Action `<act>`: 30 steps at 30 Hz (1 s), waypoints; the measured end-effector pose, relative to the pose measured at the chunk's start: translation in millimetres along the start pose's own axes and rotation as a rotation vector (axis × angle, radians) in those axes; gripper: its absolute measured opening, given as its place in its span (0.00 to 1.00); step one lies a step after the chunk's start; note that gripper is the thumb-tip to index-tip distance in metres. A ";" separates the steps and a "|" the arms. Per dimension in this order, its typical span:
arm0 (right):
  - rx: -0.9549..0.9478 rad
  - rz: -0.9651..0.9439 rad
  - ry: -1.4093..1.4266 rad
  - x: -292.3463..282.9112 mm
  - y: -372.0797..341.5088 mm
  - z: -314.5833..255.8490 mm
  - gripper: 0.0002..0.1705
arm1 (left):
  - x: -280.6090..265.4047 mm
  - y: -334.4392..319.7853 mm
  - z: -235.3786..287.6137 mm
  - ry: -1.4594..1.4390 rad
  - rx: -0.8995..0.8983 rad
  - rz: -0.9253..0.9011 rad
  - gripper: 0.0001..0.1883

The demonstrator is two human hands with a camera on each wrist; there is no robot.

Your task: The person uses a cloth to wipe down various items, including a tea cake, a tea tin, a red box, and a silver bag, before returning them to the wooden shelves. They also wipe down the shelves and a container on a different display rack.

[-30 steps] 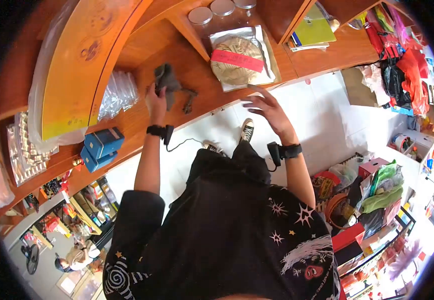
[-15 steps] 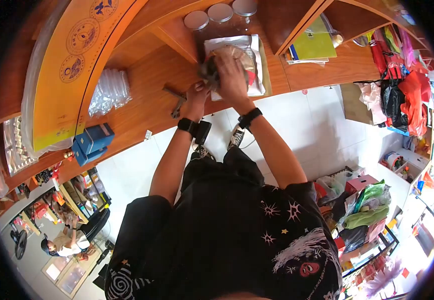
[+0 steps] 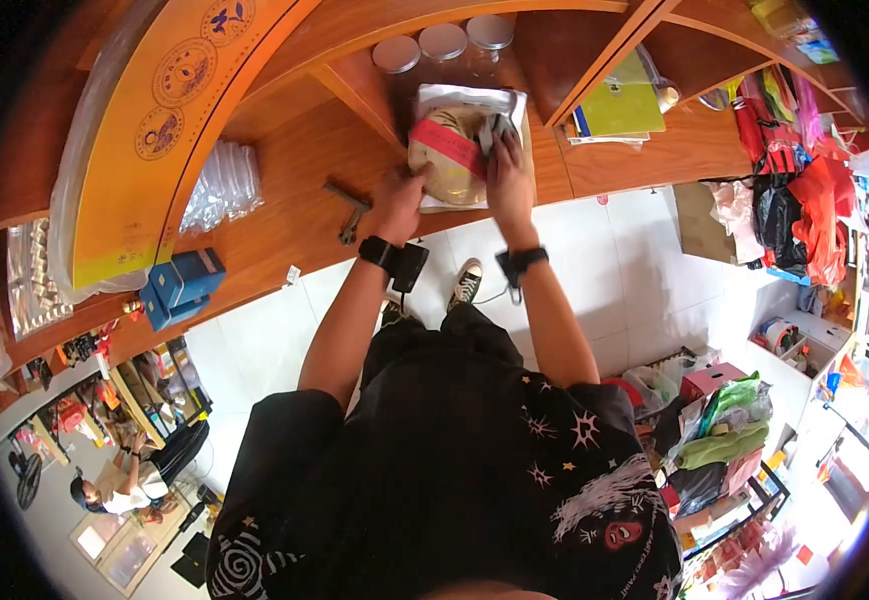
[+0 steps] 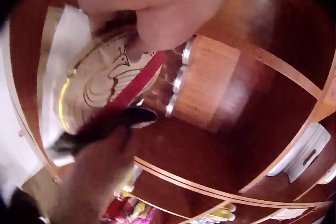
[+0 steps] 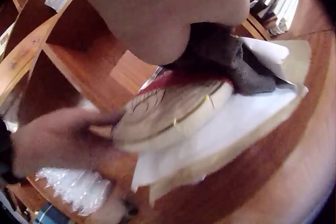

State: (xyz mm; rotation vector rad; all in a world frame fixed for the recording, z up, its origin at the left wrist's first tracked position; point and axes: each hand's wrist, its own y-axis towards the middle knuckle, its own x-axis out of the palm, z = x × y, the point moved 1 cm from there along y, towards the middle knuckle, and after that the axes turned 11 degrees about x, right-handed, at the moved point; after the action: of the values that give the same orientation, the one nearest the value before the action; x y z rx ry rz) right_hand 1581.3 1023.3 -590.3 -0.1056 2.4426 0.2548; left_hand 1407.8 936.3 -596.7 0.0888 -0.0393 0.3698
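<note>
I find the round disc (image 3: 452,180), crossed by a red band (image 3: 439,142), over white paper (image 5: 226,121) on the table (image 3: 548,165); whether it rests flat, I cannot tell. The left grip (image 3: 397,205) pinches its left edge. The right grip (image 3: 511,188) holds a dark grey cloth (image 5: 252,74) against its right side. A slim grey object (image 3: 349,222) lies left of the left grip; three silver-lidded jars (image 3: 443,42) stand beyond the disc.
</note>
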 end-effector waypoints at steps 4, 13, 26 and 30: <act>-0.027 -0.076 0.145 -25.6 -45.1 -16.5 0.22 | 24.3 6.3 26.0 0.042 0.032 0.118 0.16; 0.648 -0.171 1.590 -79.6 -38.3 -48.8 0.28 | 45.1 -8.4 121.9 0.214 0.201 0.141 0.16; 0.788 -0.398 1.726 -113.3 -69.7 -107.5 0.31 | 12.9 -121.6 218.3 0.571 0.762 -0.105 0.17; 0.819 -0.513 1.550 -94.8 -87.2 -125.0 0.32 | -34.1 -87.4 187.3 -0.127 -0.085 -0.038 0.29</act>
State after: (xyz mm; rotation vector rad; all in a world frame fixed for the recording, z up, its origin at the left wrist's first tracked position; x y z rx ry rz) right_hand 1589.4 912.7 -449.2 -0.7672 3.5164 -1.5992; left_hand 1403.6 825.3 -419.1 0.0285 -0.1784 0.3236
